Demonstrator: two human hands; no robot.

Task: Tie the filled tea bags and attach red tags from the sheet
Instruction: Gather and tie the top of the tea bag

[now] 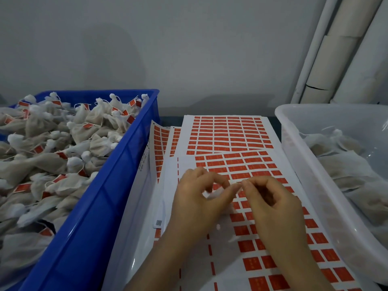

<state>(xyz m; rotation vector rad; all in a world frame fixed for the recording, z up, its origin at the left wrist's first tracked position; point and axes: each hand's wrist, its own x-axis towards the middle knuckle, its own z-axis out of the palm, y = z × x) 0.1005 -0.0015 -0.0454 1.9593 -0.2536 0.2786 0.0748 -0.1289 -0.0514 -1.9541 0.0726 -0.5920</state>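
Observation:
My left hand (197,198) and my right hand (273,206) hover over the top sheet of red tags (247,164), fingers curled. Their fingertips meet at the middle, where they pinch a thin white string (211,194). It is blurred, and whatever hangs from it is hidden by the hands. On the left, a blue crate (117,185) is heaped with tied tea bags (63,143) that carry red tags. On the right, a clear plastic tub (310,164) holds filled tea bags without tags (344,162).
More tag sheets (228,133) lie stacked under and behind the top one, fanning out toward the blue crate. White pipes (336,49) run up the grey wall at the back right. The two bins hem in the sheets on both sides.

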